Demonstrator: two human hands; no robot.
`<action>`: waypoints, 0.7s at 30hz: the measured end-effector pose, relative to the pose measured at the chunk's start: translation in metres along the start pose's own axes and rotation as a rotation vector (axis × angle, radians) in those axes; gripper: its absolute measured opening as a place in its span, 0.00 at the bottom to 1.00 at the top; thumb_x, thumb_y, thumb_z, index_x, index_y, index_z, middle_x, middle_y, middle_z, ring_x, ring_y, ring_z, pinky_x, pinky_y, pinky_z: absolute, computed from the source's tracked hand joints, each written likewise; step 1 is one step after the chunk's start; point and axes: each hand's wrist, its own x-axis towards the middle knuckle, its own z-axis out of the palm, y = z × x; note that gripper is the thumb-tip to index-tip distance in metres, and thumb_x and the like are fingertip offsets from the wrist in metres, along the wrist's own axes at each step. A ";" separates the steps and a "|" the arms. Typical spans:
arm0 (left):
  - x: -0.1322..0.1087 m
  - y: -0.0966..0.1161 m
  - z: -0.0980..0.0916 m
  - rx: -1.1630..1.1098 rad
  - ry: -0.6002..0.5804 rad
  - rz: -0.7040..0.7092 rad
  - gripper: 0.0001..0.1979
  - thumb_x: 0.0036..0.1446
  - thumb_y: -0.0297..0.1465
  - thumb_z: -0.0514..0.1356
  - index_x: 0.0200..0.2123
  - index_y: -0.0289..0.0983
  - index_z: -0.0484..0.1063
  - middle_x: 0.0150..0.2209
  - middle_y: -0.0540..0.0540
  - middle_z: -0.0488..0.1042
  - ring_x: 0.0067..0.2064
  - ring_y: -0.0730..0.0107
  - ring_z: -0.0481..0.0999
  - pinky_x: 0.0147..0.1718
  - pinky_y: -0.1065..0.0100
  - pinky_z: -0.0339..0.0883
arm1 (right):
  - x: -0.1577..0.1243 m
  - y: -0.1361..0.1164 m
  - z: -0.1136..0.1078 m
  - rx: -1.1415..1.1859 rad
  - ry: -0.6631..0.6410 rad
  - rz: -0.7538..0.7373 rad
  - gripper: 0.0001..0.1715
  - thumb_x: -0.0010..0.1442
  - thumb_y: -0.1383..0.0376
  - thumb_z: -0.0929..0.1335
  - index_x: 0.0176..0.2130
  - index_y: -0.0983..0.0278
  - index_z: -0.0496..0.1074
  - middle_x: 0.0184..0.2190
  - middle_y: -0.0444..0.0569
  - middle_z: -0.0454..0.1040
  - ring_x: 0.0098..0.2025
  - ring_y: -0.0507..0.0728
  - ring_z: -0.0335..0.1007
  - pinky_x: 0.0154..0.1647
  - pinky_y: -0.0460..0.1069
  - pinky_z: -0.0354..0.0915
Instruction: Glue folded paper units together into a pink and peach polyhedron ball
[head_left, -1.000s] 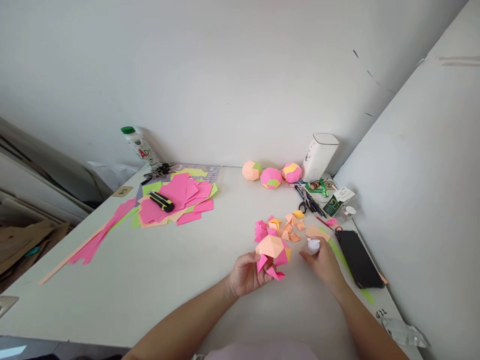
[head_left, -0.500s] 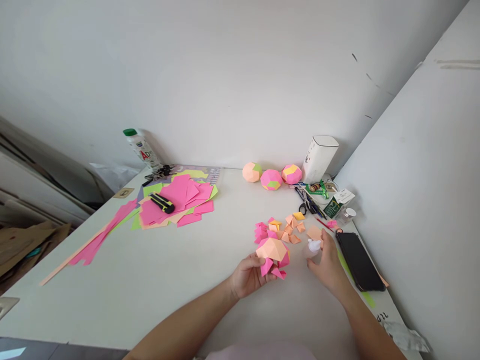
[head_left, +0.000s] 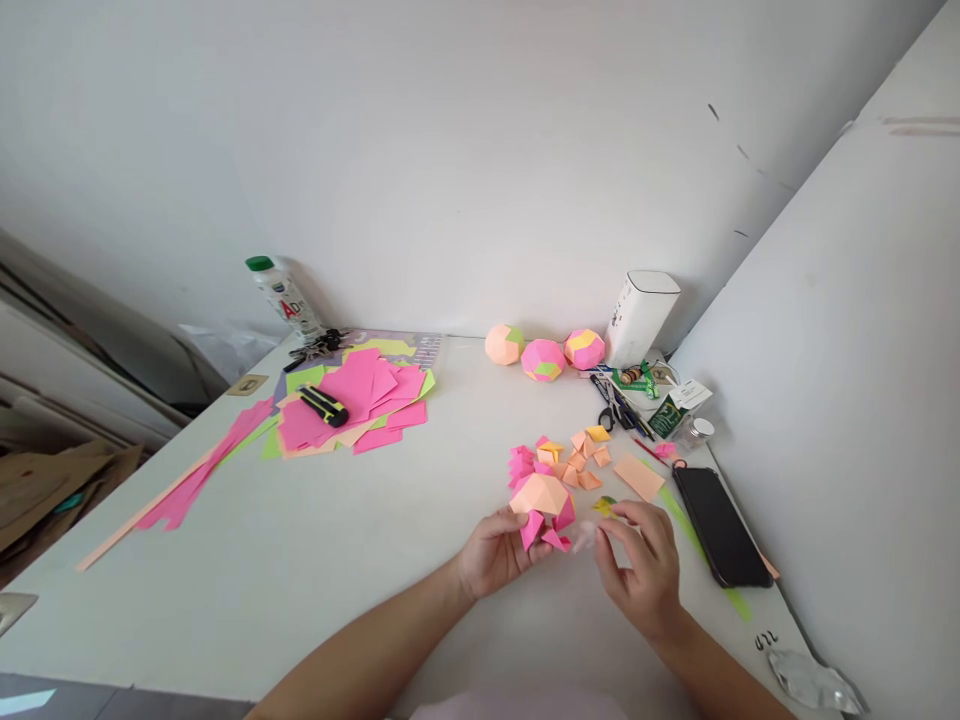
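My left hand (head_left: 496, 552) grips a partly built folded-paper ball (head_left: 541, 497), with a peach top and pink sides. Pink folded flaps stick out at its lower side, beside my thumb. My right hand (head_left: 643, 565) is closed on a small glue bottle (head_left: 583, 537), tilted so its whitish end points at the ball's right side; it is blurred and partly hidden by my fingers. A yellow-green patch (head_left: 604, 506) shows just above those fingers. Behind the ball lie pink folded paper units (head_left: 521, 462) and peach folded units (head_left: 577, 465).
Three finished paper balls (head_left: 542, 360) sit by the wall, near a white box (head_left: 643, 318). Scissors (head_left: 609, 405), a peach sheet (head_left: 638, 477) and a black phone (head_left: 721, 525) lie at right. A utility knife (head_left: 324, 406) rests on pink paper sheets (head_left: 367, 385) at left.
My right hand has moved left towards the ball, tipping the bottle from upright to slanted. The peach sheet behind it is now uncovered. My left hand has barely shifted.
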 end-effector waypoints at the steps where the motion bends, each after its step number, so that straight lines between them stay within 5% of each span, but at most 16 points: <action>1: 0.000 0.000 0.000 -0.004 -0.001 -0.001 0.11 0.52 0.23 0.58 0.41 0.28 0.72 0.34 0.42 0.78 0.36 0.67 0.78 0.36 0.69 0.73 | -0.001 0.002 0.001 -0.033 -0.015 0.004 0.12 0.52 0.75 0.68 0.38 0.62 0.70 0.36 0.52 0.69 0.37 0.59 0.66 0.37 0.55 0.66; 6: 0.000 0.001 -0.002 -0.053 0.060 0.019 0.10 0.52 0.23 0.58 0.40 0.28 0.72 0.34 0.42 0.79 0.35 0.67 0.78 0.36 0.69 0.73 | 0.000 0.015 0.006 0.056 -0.156 0.110 0.17 0.56 0.76 0.62 0.44 0.64 0.68 0.38 0.54 0.70 0.43 0.60 0.67 0.42 0.56 0.68; 12: 0.001 0.007 0.000 -0.110 0.098 0.050 0.10 0.53 0.23 0.57 0.40 0.28 0.71 0.35 0.41 0.79 0.35 0.67 0.78 0.36 0.69 0.73 | -0.005 0.007 0.014 0.027 -0.532 -0.215 0.30 0.52 0.80 0.58 0.52 0.64 0.67 0.50 0.55 0.70 0.56 0.63 0.59 0.53 0.61 0.62; 21: 0.003 0.011 0.000 -0.139 0.155 0.094 0.07 0.51 0.23 0.58 0.36 0.30 0.71 0.29 0.45 0.77 0.28 0.73 0.75 0.35 0.69 0.73 | -0.012 0.020 0.016 -0.225 -0.503 -0.129 0.19 0.58 0.78 0.59 0.44 0.66 0.72 0.42 0.56 0.73 0.47 0.63 0.63 0.40 0.55 0.64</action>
